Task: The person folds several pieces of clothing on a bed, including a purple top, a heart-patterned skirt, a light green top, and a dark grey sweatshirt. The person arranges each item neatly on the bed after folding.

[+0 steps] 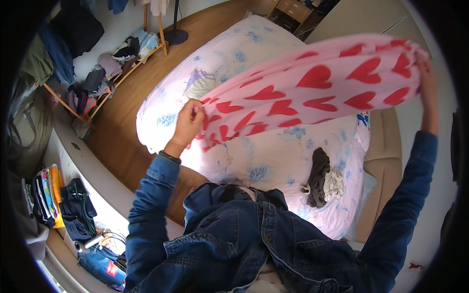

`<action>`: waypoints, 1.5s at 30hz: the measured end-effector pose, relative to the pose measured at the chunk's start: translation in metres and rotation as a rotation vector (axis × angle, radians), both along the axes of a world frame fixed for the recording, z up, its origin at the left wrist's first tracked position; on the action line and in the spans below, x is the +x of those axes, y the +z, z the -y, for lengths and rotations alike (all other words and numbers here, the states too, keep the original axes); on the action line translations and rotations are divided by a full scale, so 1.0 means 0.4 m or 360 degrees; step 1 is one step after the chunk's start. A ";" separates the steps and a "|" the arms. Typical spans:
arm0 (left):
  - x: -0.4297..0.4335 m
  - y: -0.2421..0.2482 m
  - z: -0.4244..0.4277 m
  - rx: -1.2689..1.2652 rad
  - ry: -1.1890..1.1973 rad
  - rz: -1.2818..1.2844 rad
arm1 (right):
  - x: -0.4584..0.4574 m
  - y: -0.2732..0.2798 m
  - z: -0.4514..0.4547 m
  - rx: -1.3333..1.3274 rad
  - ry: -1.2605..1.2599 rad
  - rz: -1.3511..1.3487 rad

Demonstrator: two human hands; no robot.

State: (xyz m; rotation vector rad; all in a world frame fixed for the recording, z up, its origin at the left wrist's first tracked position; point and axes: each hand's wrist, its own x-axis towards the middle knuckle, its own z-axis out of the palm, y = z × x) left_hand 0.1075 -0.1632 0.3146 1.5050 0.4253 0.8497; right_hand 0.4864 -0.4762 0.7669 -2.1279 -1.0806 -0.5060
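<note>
A pink cloth with red hearts [315, 78] is stretched in the air above the bed, between my two hands. My left hand [189, 119] pinches its near-left end between thumb and fingers. At the far right my raised right hand [424, 69] grips the other end; its fingers are blurred and partly hidden by the fabric. Beneath lies a bed with a white and blue floral cover [256, 161]. Behind my left hand, a pale bundle in thin plastic [200, 86] rests on the bed. A dark crumpled garment [318, 177] and a white crumpled cloth [333, 184] lie together at the near right.
A padded beige headboard [383, 146] borders the bed on the right. On the left, a wooden rack [106, 97] holds piled clothes, with more garments hanging above. A black round stand base [176, 37] is on the wooden floor. Folded clothes [47, 194] sit at the lower left.
</note>
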 end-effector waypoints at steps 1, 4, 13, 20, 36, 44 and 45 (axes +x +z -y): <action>-0.025 0.028 -0.027 0.0334 0.0111 -0.0230 | 0.040 -0.051 0.020 -0.0066 -0.0038 -0.0221; -0.110 0.119 -0.079 0.0658 0.0368 -0.0042 | 0.103 -0.180 0.083 0.0166 0.0061 -0.0152; -0.191 0.220 -0.146 0.1149 0.0570 -0.0407 | 0.078 -0.463 0.114 0.0695 0.0204 -0.1001; -0.238 0.168 -0.112 0.1081 0.0398 -0.0567 | 0.014 -0.628 0.234 0.0715 0.0021 -0.1158; -0.082 -0.122 0.122 0.0584 -0.0556 -0.1021 | 0.095 -0.968 0.524 0.0196 -0.0409 -0.1261; 0.502 -0.336 -0.055 0.0760 -0.0084 -0.0954 | 0.871 -1.129 0.386 -0.0178 -0.0747 -0.1072; 0.527 -0.363 -0.076 0.0692 0.0035 -0.1008 | 0.896 -1.164 0.362 -0.0162 -0.0853 -0.1170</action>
